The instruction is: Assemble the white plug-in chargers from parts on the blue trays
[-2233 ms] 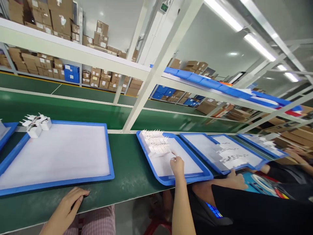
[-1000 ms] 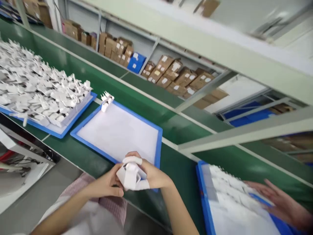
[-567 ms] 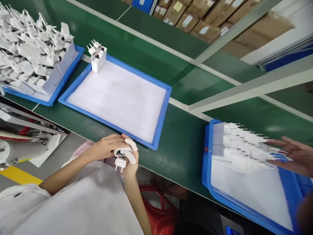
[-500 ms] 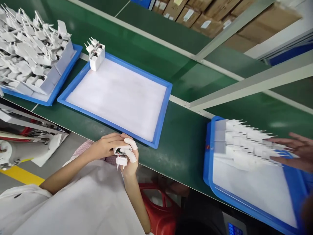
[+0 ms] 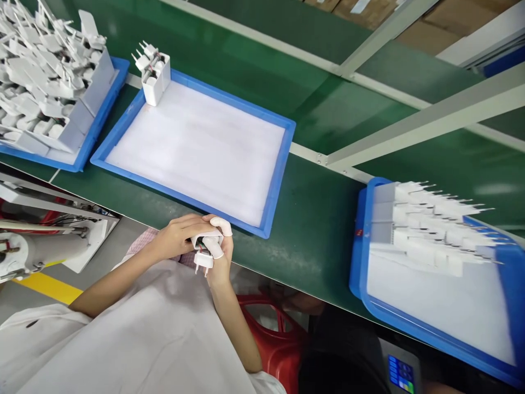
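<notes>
My left hand [image 5: 180,238] and my right hand [image 5: 222,262] meet in front of my body, close to the table's front edge. Between them is a white power adapter [image 5: 203,260], its housing open at the end facing me. A cap with two plug pins hangs from that end, and a bit of wiring shows inside. The left fingers wrap over the housing from the left. White finger cots [image 5: 221,224] cover two digits of my right hand; one of these presses at the open end. The adapter's far side is hidden by my hands.
Ahead lies a blue tray [image 5: 283,158] with a white liner and a few open adapters [image 5: 156,74] in its corner. Many more open adapters [image 5: 45,82] fill a left tray. Closed adapters stand in rows in a right blue tray [image 5: 359,257]. A red stool [image 5: 283,350] is below.
The view has shifted slightly. A co-worker's hand beside the right tray has left the view. My covered right digit has moved further over the adapter's open end.
</notes>
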Available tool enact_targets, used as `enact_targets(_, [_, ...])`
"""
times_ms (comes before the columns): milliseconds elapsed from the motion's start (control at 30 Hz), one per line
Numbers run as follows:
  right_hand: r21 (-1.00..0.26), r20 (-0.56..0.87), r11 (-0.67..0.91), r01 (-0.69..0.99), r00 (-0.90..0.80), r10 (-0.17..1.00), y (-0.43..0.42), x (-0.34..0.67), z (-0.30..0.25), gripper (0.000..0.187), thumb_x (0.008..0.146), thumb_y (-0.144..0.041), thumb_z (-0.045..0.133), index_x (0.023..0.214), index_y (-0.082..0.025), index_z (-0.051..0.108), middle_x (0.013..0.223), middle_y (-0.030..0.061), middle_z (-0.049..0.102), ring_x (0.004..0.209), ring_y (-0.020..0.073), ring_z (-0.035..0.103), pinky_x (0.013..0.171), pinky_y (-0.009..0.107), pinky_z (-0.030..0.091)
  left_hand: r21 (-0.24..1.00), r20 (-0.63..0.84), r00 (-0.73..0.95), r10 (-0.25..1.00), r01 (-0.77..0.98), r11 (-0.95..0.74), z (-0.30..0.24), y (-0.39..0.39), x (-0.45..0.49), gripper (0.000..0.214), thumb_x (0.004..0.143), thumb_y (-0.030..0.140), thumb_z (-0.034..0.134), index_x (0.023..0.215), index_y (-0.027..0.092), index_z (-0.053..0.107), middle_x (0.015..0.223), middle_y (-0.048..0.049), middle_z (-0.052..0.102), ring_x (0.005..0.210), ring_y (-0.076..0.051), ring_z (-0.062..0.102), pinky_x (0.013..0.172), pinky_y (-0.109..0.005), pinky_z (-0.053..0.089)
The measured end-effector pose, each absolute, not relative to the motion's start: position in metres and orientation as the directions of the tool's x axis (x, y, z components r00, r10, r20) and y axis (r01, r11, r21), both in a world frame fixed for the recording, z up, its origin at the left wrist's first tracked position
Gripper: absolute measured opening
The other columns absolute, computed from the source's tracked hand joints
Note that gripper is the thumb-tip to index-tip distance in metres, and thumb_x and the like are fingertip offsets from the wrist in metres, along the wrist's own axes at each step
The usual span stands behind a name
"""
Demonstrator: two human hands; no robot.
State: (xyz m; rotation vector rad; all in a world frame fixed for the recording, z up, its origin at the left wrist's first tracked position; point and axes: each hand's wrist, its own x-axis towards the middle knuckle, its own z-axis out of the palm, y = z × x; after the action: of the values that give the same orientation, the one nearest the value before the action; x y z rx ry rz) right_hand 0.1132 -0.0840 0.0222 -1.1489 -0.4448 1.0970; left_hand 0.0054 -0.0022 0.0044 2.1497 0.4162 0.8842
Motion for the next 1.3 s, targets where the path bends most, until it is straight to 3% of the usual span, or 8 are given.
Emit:
enact_targets(133, [-0.932, -0.182, -0.005, -0.361, 0.459, 0.870, -0.084, 0.113, 0.024, 0.027, 0.072, -0.025, 0.062, 0.097, -0.023, 0.051, 0.119, 0.0047, 0.056, 0.098, 0.0189, 0.056, 0.080, 0.029, 0.049, 0.739, 0.449, 0.713, 0.538, 0.042, -0.672, 0.002, -0.004, 0.004, 0.033, 0.090, 0.008, 0.053, 0.117, 0.023, 0.066, 0.112, -0.0047, 0.069, 0.109, -0.018, 0.063, 0.093, -0.032, 0.054])
enact_targets(567, [-0.850, -0.302, 0.008, -0.527, 0.499, 0.812, -0.082, 0.108, 0.022, 0.021, 0.073, -0.025, 0.051, 0.094, -0.023, 0.048, 0.105, 0.0032, 0.061, 0.074, 0.0147, 0.055, 0.052, 0.023, 0.040, 0.779, 0.423, 0.711, 0.562, 0.032, -0.626, 0.000, -0.004, 0.002, 0.036, 0.089, 0.007, 0.054, 0.118, 0.024, 0.067, 0.118, -0.0031, 0.069, 0.113, -0.018, 0.063, 0.094, -0.032, 0.054])
enact_targets(767, [-0.859, -0.227, 0.050, -0.509, 0.468, 0.854, -0.088, 0.114, 0.017, 0.028, 0.084, -0.035, 0.049, 0.109, -0.025, 0.050, 0.123, 0.0068, 0.058, 0.109, 0.0217, 0.060, 0.085, 0.037, 0.052, 0.815, 0.366, 0.702, 0.611, 0.076, -0.575, 0.006, -0.002, 0.004, 0.033, 0.085, 0.009, 0.060, 0.115, 0.021, 0.067, 0.112, -0.0040, 0.071, 0.105, -0.019, 0.066, 0.092, -0.032, 0.054])
enact_targets(833, [-0.916, -0.112, 0.100, -0.390, 0.486, 0.867, -0.096, 0.116, 0.012, 0.039, 0.091, -0.047, 0.045, 0.123, -0.026, 0.046, 0.138, 0.0096, 0.049, 0.127, 0.0258, 0.051, 0.101, 0.046, 0.046, 0.840, 0.308, 0.692, 0.653, 0.125, -0.528, 0.010, -0.001, 0.006, 0.031, 0.082, 0.014, 0.066, 0.113, 0.017, 0.067, 0.109, -0.0057, 0.072, 0.103, -0.019, 0.067, 0.089, -0.031, 0.054])
enact_targets(933, [-0.977, 0.214, 0.193, 0.094, 0.477, 0.853, -0.108, 0.118, 0.002, 0.059, 0.086, -0.047, 0.061, 0.137, -0.030, 0.036, 0.147, 0.0106, 0.036, 0.139, 0.0295, 0.036, 0.111, 0.054, 0.036, 0.863, 0.217, 0.687, 0.693, 0.197, -0.465, 0.013, 0.001, 0.007, 0.031, 0.079, 0.017, 0.070, 0.110, 0.015, 0.068, 0.108, -0.0077, 0.070, 0.107, -0.021, 0.064, 0.089, -0.030, 0.054])
enact_targets(1067, [-0.716, 0.556, 0.210, 0.666, 0.361, 0.749, -0.110, 0.120, -0.012, 0.070, 0.080, -0.025, 0.075, 0.138, -0.033, 0.036, 0.131, 0.0105, 0.050, 0.126, 0.0274, 0.046, 0.106, 0.055, 0.042, 0.858, 0.151, 0.744, 0.651, 0.229, -0.460, 0.015, 0.005, 0.008, 0.031, 0.079, 0.010, 0.069, 0.110, 0.016, 0.067, 0.108, -0.0074, 0.067, 0.111, -0.022, 0.059, 0.089, -0.030, 0.052])
enact_targets(1167, [-0.625, 0.658, 0.253, 0.738, 0.325, 0.679, -0.102, 0.128, -0.010, 0.055, 0.083, -0.017, 0.069, 0.133, -0.025, 0.046, 0.113, 0.0098, 0.061, 0.113, 0.0253, 0.054, 0.099, 0.053, 0.048, 0.849, 0.084, 0.821, 0.565, 0.237, -0.471, 0.019, 0.010, 0.005, 0.029, 0.082, 0.007, 0.064, 0.110, 0.016, 0.064, 0.109, -0.0069, 0.066, 0.116, -0.023, 0.053, 0.094, -0.032, 0.049])
enact_targets(1300, [-0.733, 0.557, 0.276, 0.621, 0.315, 0.768, -0.094, 0.145, 0.008, 0.029, 0.084, -0.009, 0.066, 0.110, -0.023, 0.061, 0.108, 0.0067, 0.066, 0.105, 0.0213, 0.061, 0.095, 0.046, 0.053, 0.841, 0.015, 0.870, 0.492, 0.255, -0.477, 0.023, 0.017, -0.001, 0.023, 0.084, 0.015, 0.066, 0.107, 0.016, 0.063, 0.114, -0.0097, 0.062, 0.118, -0.024, 0.053, 0.093, -0.032, 0.048])
